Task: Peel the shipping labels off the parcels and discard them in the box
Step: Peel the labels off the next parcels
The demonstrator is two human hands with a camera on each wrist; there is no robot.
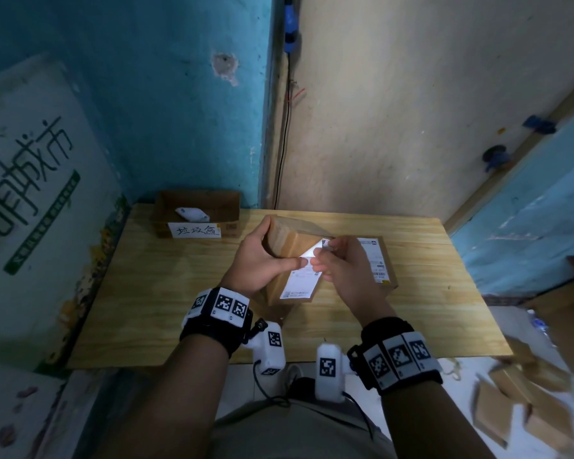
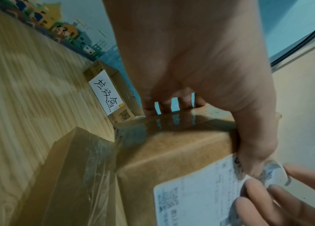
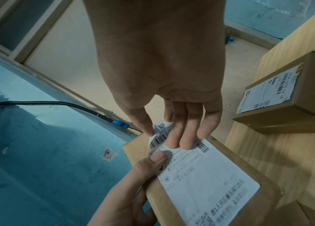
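Note:
My left hand (image 1: 262, 260) grips a brown cardboard parcel (image 1: 284, 241), tilted up above the wooden table (image 1: 179, 293); its fingers curl over the far end and its thumb (image 3: 156, 159) presses on the white shipping label (image 1: 300, 279). My right hand (image 1: 332, 256) pinches the label's far corner (image 3: 158, 133), which curls up off the cardboard while the rest still sticks. The open discard box (image 1: 196, 212), with a handwritten sign, stands at the table's back left and holds one crumpled label (image 1: 191, 213). In the left wrist view the parcel (image 2: 172, 152) and label (image 2: 197, 191) fill the lower half.
A second parcel (image 1: 383, 260) with its own label (image 3: 265, 91) lies flat on the table behind my right hand. Several more cardboard parcels (image 1: 527, 402) lie on the floor at the right. Walls close off the table at the back and left.

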